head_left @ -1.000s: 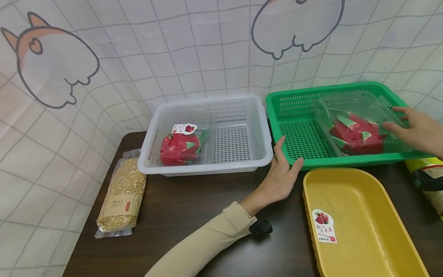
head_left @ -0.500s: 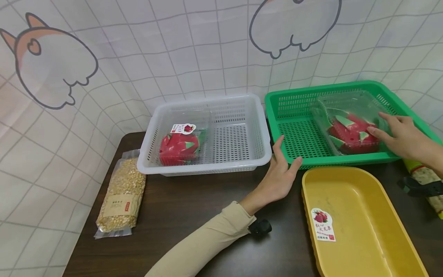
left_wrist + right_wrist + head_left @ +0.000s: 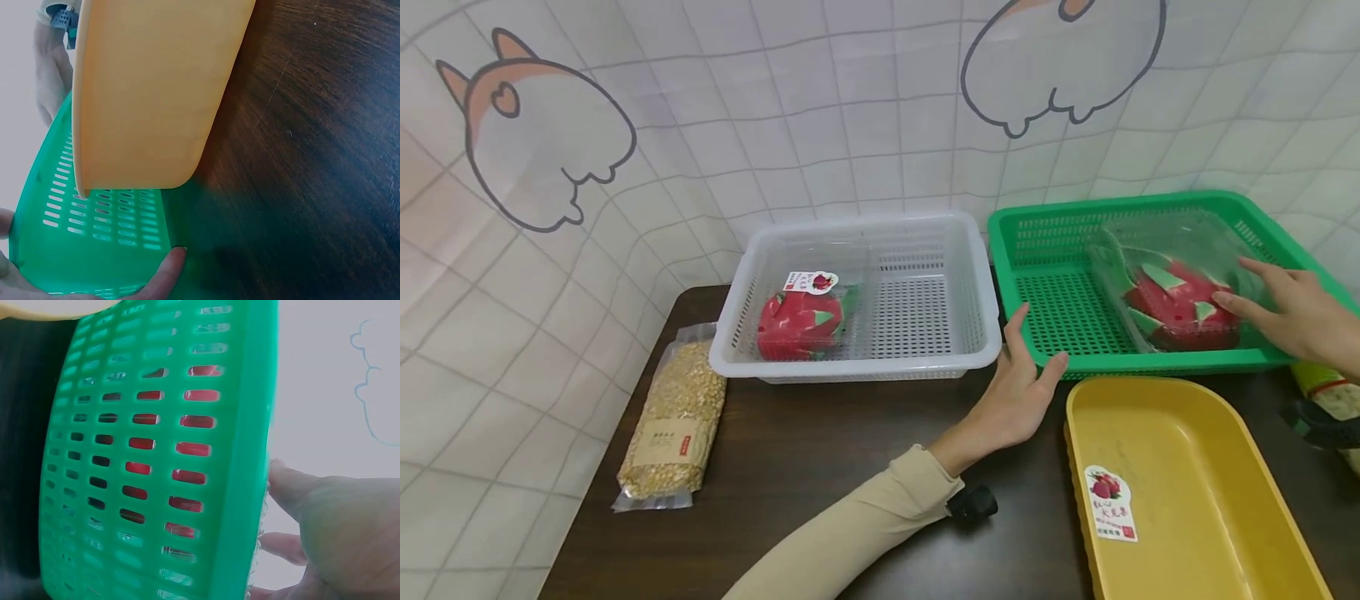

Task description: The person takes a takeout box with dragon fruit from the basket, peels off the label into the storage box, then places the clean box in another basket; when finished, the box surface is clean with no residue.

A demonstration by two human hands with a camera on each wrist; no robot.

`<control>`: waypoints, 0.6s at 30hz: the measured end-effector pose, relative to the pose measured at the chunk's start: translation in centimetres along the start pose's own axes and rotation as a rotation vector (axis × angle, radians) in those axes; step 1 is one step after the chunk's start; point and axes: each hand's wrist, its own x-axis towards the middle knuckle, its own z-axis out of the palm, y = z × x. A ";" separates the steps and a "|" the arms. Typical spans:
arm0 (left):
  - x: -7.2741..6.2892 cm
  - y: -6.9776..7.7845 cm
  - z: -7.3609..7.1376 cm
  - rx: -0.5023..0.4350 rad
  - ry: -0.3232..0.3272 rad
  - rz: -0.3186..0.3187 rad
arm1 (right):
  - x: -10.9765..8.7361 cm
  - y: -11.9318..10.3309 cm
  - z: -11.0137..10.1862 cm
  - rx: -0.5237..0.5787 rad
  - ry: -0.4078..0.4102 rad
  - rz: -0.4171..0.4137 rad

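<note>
A clear plastic clamshell box [image 3: 1180,237] with red dragon fruit [image 3: 1183,304] inside lies in the right part of the green basket [image 3: 1056,358]. My right hand [image 3: 1303,317] reaches over the right end of this box, thumb and fingers spread and fairly straight at its lid. In the right wrist view, the fingers [image 3: 284,547] show just past the green rim, their tips partly hidden. My left hand [image 3: 1011,404] is at the green basket's front left corner, fingers spread. The left wrist view shows its thumb [image 3: 165,272] against the basket's lower edge.
Left of the green basket stands a white basket [image 3: 857,368] with another clamshell box of dragon fruit [image 3: 797,325]. A yellow tray [image 3: 1180,467] with a loose-looking fruit sticker [image 3: 1111,504] is in front. A bag of yellow grains [image 3: 673,417] lies at the left; another bag [image 3: 1318,379] is partly hidden right.
My right hand has moved left from the green basket's right rim onto the box's right end. My left hand has stayed at the corner. The head view has shifted slightly.
</note>
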 end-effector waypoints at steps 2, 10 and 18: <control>-0.1 0.0 0.0 0.003 -0.003 0.000 | -0.1 -0.1 -0.1 -0.005 0.021 -0.005; -0.9 0.6 0.0 0.030 -0.031 -0.069 | -1.8 -3.2 -1.0 0.010 0.090 -0.031; -4.7 1.1 -1.8 0.045 -0.081 -0.067 | -3.7 -11.1 -2.5 0.010 0.116 -0.205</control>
